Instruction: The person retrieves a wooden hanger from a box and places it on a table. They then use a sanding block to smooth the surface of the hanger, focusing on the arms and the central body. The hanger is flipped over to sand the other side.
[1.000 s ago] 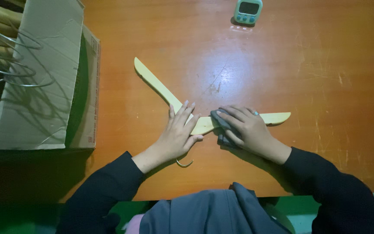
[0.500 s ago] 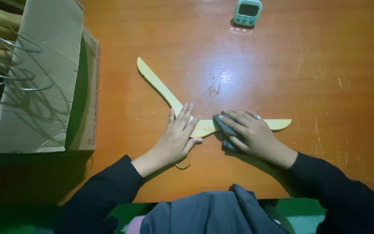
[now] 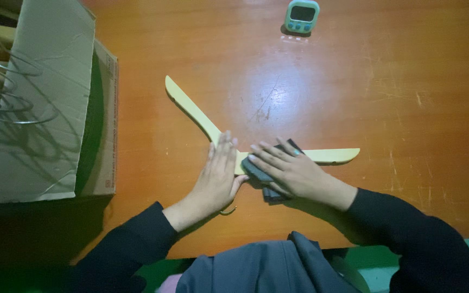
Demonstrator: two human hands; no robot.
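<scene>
A pale wooden clothes hanger (image 3: 191, 108) lies flat on the orange-brown table (image 3: 354, 97), its two arms spreading up-left and right. My left hand (image 3: 218, 176) presses flat on the hanger's middle, fingers together and pointing away from me. The metal hook (image 3: 227, 210) peeks out under my left wrist. My right hand (image 3: 286, 171) lies flat on a dark grey cloth (image 3: 267, 187), pressing it onto the hanger's right arm just beside the middle.
An open cardboard box (image 3: 44, 108) stands at the left edge, with several more wooden hangers and wire hooks (image 3: 1, 81) inside. A small teal digital timer (image 3: 302, 16) sits at the table's far edge. The near table edge runs just under my forearms.
The view has shifted slightly. My right hand with the cloth has slid a little along the hanger's right arm. My left hand stays pressed on the middle.
</scene>
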